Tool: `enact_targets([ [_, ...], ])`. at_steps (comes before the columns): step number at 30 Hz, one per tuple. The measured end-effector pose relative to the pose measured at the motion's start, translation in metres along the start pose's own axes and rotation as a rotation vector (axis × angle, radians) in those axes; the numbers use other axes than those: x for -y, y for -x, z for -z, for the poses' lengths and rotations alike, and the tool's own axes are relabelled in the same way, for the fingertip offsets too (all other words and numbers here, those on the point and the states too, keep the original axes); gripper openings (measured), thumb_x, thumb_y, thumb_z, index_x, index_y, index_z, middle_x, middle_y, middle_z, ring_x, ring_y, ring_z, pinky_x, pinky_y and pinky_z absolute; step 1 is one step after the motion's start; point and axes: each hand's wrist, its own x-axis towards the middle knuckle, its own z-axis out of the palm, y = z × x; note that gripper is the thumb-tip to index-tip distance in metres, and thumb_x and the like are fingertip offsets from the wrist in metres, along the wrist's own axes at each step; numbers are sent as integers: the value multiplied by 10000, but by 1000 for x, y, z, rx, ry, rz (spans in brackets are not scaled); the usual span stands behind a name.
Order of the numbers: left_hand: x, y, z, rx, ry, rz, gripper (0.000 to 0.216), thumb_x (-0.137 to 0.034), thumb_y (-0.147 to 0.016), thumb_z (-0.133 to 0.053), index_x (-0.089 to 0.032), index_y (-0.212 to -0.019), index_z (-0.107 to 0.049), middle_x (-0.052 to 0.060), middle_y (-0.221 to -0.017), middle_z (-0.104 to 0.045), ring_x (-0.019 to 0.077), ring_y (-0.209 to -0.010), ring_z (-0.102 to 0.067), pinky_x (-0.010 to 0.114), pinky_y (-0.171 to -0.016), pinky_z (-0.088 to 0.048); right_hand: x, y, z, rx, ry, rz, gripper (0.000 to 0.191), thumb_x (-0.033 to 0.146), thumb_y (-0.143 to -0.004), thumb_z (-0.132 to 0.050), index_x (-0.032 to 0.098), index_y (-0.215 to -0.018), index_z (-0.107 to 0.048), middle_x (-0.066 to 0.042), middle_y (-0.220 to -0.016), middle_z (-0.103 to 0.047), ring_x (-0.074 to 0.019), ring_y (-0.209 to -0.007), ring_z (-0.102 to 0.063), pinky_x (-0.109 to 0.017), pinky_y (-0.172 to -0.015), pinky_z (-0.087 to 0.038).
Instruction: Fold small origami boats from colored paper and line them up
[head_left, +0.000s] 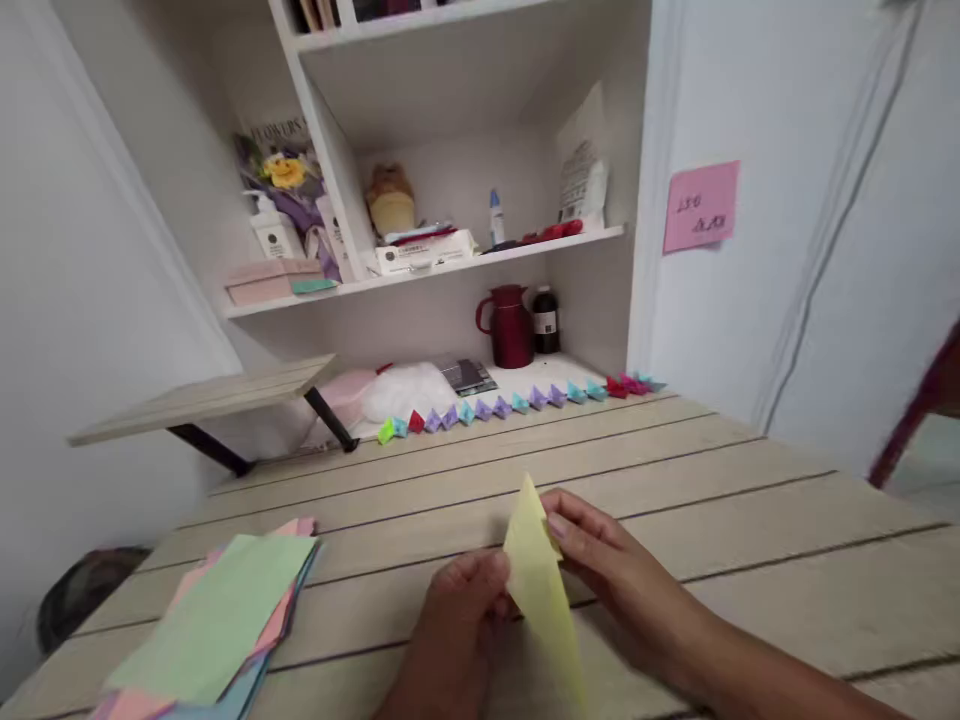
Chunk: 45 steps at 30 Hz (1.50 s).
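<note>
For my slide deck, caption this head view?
Both hands fold a yellow paper sheet beside a stack of coloured paper.

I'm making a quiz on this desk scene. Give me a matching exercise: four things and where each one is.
Things:
1. yellow paper
2. stack of coloured sheets
3. red jug
4. pink note

Places:
A. on the wall at right
B. under the shelf, beside a dark bottle
C. between both hands
D. on the table's left side

Pairs: 1-C, 2-D, 3-B, 4-A

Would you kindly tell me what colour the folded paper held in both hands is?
Pale yellow: the folded paper sheet, seen in the head view.
</note>
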Motion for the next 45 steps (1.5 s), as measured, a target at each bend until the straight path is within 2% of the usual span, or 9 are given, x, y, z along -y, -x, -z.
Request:
enact_targets([
  [8,-6,1,-2,9,-31,1,338,-424,-680,-786,-117,-634,-651,25,-608,-557,136,-640,-503,274,-656,-394,0,1,2,2,39,8,167,354,-869,-606,193,-905,-625,-1,-763,-606,-152,-702,-539,-295,-702,-403],
  [14,0,-1,2,-42,-94,8,307,-384,-675,-798,-113,-639,-659,-16,-567,-515,78,-563,-420,226,-604,-353,2,1,1,-37,72,39,141,320,-840,-629,198,-908,-617,9,-793,-590,-145,-729,-519,-278,-704,-416],
  [20,3,-8,10,-131,-190,-42,325,-420,-655,-802,-121,-672,-677,-20,-543,-536,76,-532,-429,229,-602,-361,-1,-1,2,-47,119,9,331,290,-744,-731,226,-1022,-564,39,-801,-564,-127,-723,-513,-240,-645,-410],
  [25,0,-6,10,-153,-238,-65,337,-453,-665,-782,-130,-683,-686,-43,-490,-483,78,-509,-407,222,-560,-324,-8,-1,1,-2,149,-101,473,217,-675,-774,237,-1059,-498,53,-757,-582,-133,-696,-554,-246,-628,-429],
  [29,0,-4,4,-141,-298,-57,320,-445,-683,-762,-133,-685,-690,-34,-516,-510,88,-524,-427,235,-576,-334,-8,3,-2,57,191,-144,347,227,-718,-732,217,-964,-487,53,-726,-590,-119,-668,-544,-225,-606,-416],
  [33,1,-3,-2,-155,-322,-77,299,-430,-683,-761,-144,-664,-674,-23,-550,-553,102,-552,-463,239,-593,-354,-13,2,-1,4,260,-70,264,238,-742,-711,199,-811,-459,85,-641,-491,-73,-585,-434,-182,-535,-347],
  [37,3,-1,-5,-54,-249,-57,329,-471,-760,-691,-143,-767,-704,41,-718,-664,159,-703,-572,271,-700,-413,-19,1,3,-55,301,-25,230,252,-771,-679,205,-797,-455,85,-638,-457,-80,-572,-425,-196,-529,-370],
  [40,3,1,-6,33,-194,14,423,-524,-789,-645,-112,-827,-728,84,-748,-688,176,-701,-589,288,-708,-422,-18,2,5,-69,321,-1,229,252,-765,-681,212,-781,-456,79,-638,-471,-89,-556,-444,-212,-523,-396],
  [45,2,4,-7,18,-83,27,429,-511,-751,-700,-92,-840,-728,94,-748,-689,165,-691,-582,277,-698,-416,-13,4,6,5,456,69,77,219,-804,-605,210,-879,-588,22,-737,-563,-133,-639,-531,-243,-570,-436],
])
